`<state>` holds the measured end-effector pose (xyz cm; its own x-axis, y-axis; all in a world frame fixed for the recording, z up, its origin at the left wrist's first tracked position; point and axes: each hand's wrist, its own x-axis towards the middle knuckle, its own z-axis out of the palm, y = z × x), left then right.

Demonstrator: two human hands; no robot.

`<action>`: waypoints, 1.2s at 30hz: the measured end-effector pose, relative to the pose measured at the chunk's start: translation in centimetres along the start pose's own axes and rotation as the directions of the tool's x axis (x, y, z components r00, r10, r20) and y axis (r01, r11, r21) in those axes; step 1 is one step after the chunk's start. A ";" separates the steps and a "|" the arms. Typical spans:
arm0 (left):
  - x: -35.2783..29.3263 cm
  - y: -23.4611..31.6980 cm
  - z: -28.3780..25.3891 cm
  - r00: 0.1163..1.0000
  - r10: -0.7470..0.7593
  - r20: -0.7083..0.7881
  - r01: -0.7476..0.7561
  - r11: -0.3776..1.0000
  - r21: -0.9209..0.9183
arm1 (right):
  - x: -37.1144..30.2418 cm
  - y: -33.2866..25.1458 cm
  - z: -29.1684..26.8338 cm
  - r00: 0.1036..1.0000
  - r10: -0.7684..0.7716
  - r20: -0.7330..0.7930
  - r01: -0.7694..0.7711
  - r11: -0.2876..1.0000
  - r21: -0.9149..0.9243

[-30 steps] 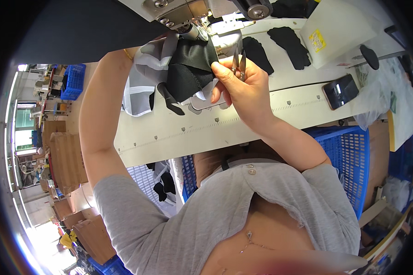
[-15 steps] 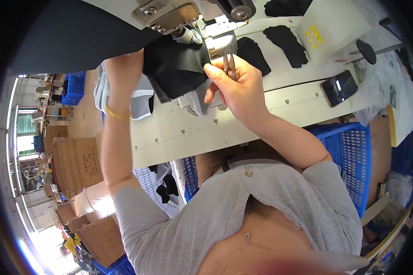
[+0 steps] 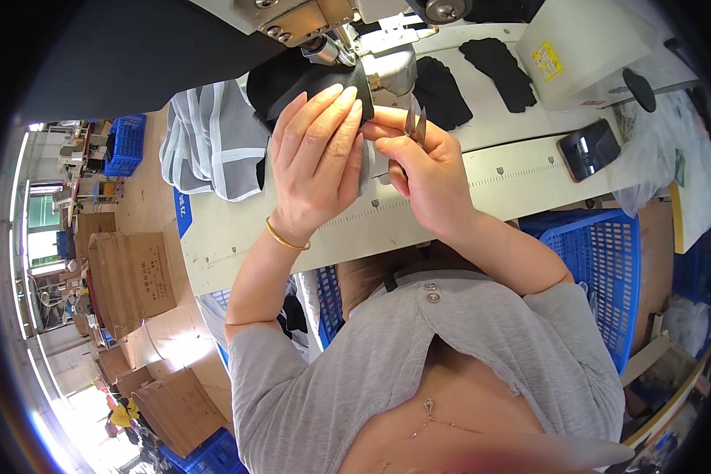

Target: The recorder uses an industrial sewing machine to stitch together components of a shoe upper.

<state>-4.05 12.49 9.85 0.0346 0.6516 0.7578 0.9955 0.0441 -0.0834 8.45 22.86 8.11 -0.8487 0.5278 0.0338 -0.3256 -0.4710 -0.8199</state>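
A piece of black fabric [image 3: 288, 85] lies under the presser foot of a sewing machine [image 3: 324, 51]. My left hand [image 3: 316, 162] rests on its near part, fingers stretched out side by side over the cloth. At the cloth's right edge is my right hand [image 3: 430, 174], closed around a small pair of thread snips [image 3: 416, 128] whose blades point up between the fingers. The right index finger reaches to the cloth edge by the left fingertips; whether it pinches the cloch cannot be seen. Part of the cloth is hidden under my left hand.
Grey pieces with pale edging [image 3: 221, 146] are stacked left on the machine table [image 3: 347, 237]. Black cut pieces [image 3: 498, 75] lie behind at right, near a phone [image 3: 588, 150]. A blue basket [image 3: 608, 268] stands below right; cardboard boxes [image 3: 130, 276] sit on the floor at left.
My left hand has come right and nearer, from the cloth's left side onto its front. My right hand has shifted slightly right and down, keeping the snips. More of the grey stack shows.
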 end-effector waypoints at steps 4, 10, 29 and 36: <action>0.1 0.1 0.0 0.999 0.021 -0.027 -0.021 1.000 0.015 | -0.1 0.0 0.1 0.999 0.039 -0.009 -0.039 0.998 0.041; 0.2 0.0 -0.7 0.998 0.060 -0.001 -0.060 0.996 0.064 | -0.4 -0.1 -0.1 0.998 0.053 0.017 -0.054 0.998 0.038; 1.5 -1.1 -0.1 0.998 0.055 0.011 -0.055 0.992 0.116 | 0.9 -1.4 0.7 0.998 0.049 0.045 -0.051 0.997 0.061; 1.7 -1.5 0.1 0.999 0.032 -0.003 -0.031 0.994 0.105 | 0.9 -1.6 1.3 0.998 0.043 0.035 -0.045 0.997 0.056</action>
<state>-5.48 13.59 11.19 0.0665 0.6505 0.7566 0.9793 0.1027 -0.1743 7.70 23.16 10.20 -0.8761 0.4818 0.0186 -0.3100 -0.5333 -0.7871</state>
